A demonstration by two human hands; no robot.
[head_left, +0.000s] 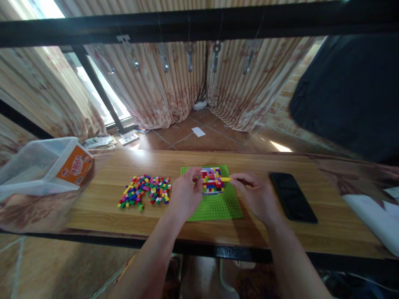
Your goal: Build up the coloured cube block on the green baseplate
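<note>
A block of stacked toy bricks in many colours sits on the green baseplate. My left hand is at its left side, fingers curled and thumb bent towards them; what lies between the fingertips is too small to make out. From the right, my right hand pinches a slim yellow stick-like piece between thumb and fingers. The far tip of that piece reaches over the right edge of the stacked bricks. Left of the baseplate lies a pile of loose bricks on the wooden table.
A black phone lies on the table to the right. At the far left stands a clear plastic bin with an orange label. A dark bar with hanging clips crosses above the table. Curtains hang behind.
</note>
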